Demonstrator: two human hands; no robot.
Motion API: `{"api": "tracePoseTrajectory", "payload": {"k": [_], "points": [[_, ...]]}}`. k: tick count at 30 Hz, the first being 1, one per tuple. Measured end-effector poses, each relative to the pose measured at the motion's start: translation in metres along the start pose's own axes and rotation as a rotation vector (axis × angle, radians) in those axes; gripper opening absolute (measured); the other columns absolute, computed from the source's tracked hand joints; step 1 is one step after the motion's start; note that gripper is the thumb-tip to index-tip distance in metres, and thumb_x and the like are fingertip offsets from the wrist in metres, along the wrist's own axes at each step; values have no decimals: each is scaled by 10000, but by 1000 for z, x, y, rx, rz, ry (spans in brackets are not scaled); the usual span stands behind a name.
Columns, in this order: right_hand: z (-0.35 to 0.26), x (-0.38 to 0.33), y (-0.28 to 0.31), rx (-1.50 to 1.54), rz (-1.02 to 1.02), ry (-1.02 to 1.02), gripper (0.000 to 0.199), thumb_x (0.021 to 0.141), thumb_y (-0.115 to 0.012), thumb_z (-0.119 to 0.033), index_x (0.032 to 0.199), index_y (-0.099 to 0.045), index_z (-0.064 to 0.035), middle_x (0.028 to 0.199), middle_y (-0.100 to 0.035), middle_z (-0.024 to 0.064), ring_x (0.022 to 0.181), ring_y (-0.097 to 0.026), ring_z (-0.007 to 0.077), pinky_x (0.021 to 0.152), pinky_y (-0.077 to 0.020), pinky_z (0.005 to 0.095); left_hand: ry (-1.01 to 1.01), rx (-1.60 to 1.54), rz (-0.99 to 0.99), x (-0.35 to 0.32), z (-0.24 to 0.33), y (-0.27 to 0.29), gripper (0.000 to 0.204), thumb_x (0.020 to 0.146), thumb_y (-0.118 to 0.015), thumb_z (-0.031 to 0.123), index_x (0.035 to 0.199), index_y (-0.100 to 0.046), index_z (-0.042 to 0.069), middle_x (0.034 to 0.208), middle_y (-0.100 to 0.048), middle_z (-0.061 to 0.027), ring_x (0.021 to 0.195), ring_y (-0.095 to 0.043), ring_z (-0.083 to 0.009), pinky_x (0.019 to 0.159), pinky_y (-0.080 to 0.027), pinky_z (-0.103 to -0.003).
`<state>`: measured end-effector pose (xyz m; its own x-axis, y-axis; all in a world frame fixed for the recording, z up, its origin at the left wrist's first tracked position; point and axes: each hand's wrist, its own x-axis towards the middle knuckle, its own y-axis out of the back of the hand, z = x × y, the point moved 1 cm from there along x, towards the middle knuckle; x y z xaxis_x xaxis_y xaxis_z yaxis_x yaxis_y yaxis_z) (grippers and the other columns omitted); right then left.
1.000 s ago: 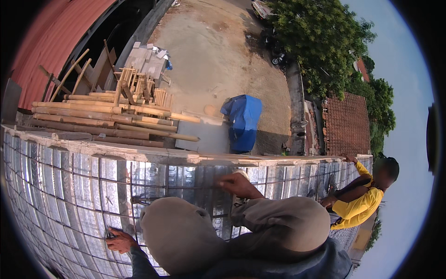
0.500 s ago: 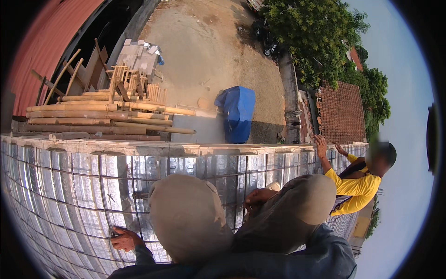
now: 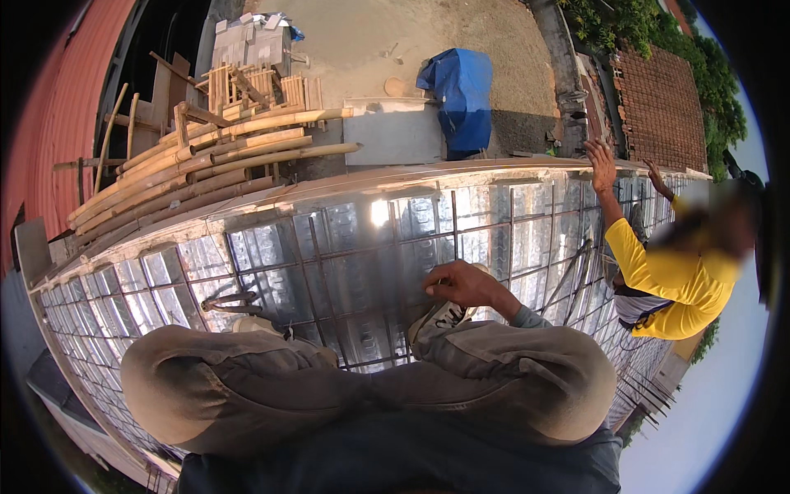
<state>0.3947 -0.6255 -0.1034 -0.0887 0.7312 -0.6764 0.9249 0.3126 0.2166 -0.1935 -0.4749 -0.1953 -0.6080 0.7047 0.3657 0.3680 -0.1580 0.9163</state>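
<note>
My right hand (image 3: 469, 284) hovers over the steel rebar mesh (image 3: 387, 240), just in front of my right shoe (image 3: 440, 321). Its fingers are curled in with the thumb against them; anything they hold is too small to make out. My left hand is out of view. A rusty pair of pincers (image 3: 233, 302) lies on the mesh by my left shoe (image 3: 257, 326). Under the bars runs shiny ribbed metal decking (image 3: 346, 276). Both my knees are bent and spread wide.
A co-worker in a yellow top (image 3: 671, 284) crouches at the right, hands raised by the deck's board edge (image 3: 370, 183). Beyond that edge, on the ground below, are bamboo poles (image 3: 214, 169), a blue tarp-covered heap (image 3: 461, 99) and stacked blocks (image 3: 251, 41).
My view has tilted downward and my knees have spread apart. My left hand, earlier at a bar on the left, has left the view. My right hand has come out from behind my knee.
</note>
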Motion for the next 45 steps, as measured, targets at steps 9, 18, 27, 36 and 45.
{"api": "tracePoseTrajectory", "payload": {"k": [9,18,27,36,45], "points": [[10,24,4,171,174,-29,251,985,-713,-196,1153,-768,-18,1010,-788,143,909,-733,210,843,-570,375,-9,-108,16,-52,10,38,645,994,-561,687,1124,-641,61,869,-502,-28,863,-567,-176,669,-442,-388],[-3,-22,-25,422,119,-383,280,1043,-654,-259,1166,-765,-33,985,-771,49,829,-681,125,792,-555,323,-11,-111,-127,-35,12,-3,619,992,-589,658,1105,-650,53,835,-476,-12,824,-538,-156,653,-421,-370],[-71,-21,8,517,-145,-346,300,1072,-628,-249,1007,-785,-2,861,-742,13,767,-628,70,721,-512,276,-22,-189,-194,-24,30,-23,589,989,-623,623,1084,-660,43,795,-446,6,778,-503,-132,635,-397,-349],[-82,22,61,86,-337,16,310,1012,-639,-316,1123,-794,-72,949,-775,27,783,-698,141,727,-581,325,-53,-233,-75,37,49,-8,562,987,-656,590,1063,-669,33,757,-417,23,734,-470,-109,618,-374,-329],[-215,45,187,-661,-398,455,306,909,-648,-274,1027,-801,-38,910,-774,103,859,-705,218,794,-539,398,138,-382,39,125,17,40,537,985,-687,558,1043,-678,24,720,-388,40,691,-437,-86,601,-352,-310]]}}
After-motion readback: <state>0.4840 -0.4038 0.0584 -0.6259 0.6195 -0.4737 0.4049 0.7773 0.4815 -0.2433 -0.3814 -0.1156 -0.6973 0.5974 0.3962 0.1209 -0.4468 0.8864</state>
